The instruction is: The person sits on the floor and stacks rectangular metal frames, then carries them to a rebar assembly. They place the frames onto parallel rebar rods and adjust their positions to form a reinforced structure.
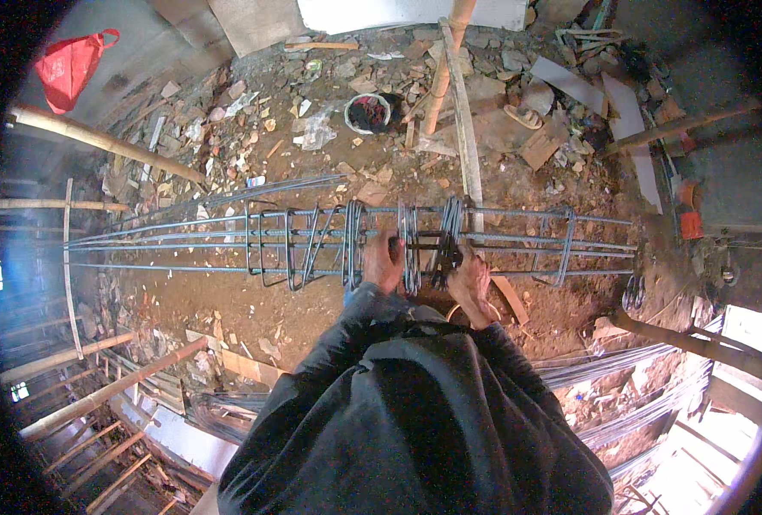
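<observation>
Long steel rebars (214,244) run left to right in front of me, with square wire stirrups hung around them. My left hand (383,263) is closed between a left bunch of stirrups (352,249) and a middle bunch (410,253); its fingertips are partly hidden, and it seems to grip the middle bunch. My right hand (472,281) is closed at the lower side of the right bunch of stirrups (452,225), its fingers curled on them. More stirrups, some slanted (311,245), stand apart on the left, and another stirrup (565,249) sits near the right end.
Rubble and a bucket (368,113) with dark contents lie beyond the bars. Bamboo poles (111,142) and an upright wooden strip (462,129) cross the space. More rebars (608,365) lie behind me at right. A red bag (70,73) hangs at far left.
</observation>
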### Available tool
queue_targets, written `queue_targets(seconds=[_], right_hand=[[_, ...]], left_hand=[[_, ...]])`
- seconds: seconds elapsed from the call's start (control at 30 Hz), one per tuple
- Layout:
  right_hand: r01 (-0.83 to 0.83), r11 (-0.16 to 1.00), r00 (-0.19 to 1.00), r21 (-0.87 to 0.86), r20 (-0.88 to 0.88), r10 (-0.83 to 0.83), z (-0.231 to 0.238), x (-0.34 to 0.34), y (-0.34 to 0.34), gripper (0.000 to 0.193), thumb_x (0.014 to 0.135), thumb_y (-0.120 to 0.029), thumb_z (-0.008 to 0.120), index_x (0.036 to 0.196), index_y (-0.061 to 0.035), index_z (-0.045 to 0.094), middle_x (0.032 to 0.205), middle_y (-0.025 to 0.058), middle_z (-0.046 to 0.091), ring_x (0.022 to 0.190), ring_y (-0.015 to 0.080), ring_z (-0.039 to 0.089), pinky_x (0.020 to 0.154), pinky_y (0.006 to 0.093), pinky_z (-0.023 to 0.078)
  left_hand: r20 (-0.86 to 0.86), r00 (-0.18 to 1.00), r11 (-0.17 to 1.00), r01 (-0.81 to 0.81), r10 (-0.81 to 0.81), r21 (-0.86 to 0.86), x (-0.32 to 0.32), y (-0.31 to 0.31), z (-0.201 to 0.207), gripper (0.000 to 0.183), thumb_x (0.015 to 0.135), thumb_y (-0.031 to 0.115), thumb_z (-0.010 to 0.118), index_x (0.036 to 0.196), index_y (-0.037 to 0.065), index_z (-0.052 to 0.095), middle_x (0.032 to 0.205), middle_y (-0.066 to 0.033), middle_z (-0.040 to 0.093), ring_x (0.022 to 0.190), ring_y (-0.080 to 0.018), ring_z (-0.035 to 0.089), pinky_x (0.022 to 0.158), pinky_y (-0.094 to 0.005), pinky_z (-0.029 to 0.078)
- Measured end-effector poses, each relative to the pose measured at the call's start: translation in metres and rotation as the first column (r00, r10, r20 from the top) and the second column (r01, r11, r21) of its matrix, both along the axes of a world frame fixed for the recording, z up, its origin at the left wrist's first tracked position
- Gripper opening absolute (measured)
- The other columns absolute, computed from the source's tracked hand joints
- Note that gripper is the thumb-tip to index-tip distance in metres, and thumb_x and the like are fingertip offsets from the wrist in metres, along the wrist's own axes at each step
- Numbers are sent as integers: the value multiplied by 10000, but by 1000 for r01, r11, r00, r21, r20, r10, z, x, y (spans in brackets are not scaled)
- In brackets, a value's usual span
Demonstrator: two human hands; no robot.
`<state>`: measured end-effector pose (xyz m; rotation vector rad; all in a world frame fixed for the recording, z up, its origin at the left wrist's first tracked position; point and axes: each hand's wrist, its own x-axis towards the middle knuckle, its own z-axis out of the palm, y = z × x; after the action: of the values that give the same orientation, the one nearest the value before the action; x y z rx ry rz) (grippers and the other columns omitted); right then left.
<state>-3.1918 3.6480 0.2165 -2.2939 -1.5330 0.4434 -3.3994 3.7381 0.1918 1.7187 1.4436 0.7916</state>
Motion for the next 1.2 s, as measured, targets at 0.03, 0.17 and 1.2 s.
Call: queue_targets(seconds=[0.03,0.17,1.2], right_hand=[[-25,995,999,93,48,21,-2,-2,2,519,889,-348,782,1294,-54,644,1051,227,759,961,441,725,840,533,562],[79,996,994,32,-75,-76,-3,-2,3,522,881,-384,804,1257,-48,669,1039,218,764,962,433,728,844,516,564],[92,996,992,7,-92,-91,-112,22,-34,511,844,-458,812,1179,-83,723,1053,167,782,1015,393,730,902,513,556]], left_hand=[[129,990,994,-41,55,-103,-3,8,5,181,916,116,715,1049,7,658,879,-231,673,796,-420,663,704,-499,505],[-217,973,982,-33,73,184,-27,16,22,301,926,164,714,1177,20,632,952,-224,675,884,-440,656,782,-531,519],[-78,997,1000,-18,18,7,28,37,46,305,802,315,880,923,66,753,929,-156,751,851,-361,700,801,-479,540]])
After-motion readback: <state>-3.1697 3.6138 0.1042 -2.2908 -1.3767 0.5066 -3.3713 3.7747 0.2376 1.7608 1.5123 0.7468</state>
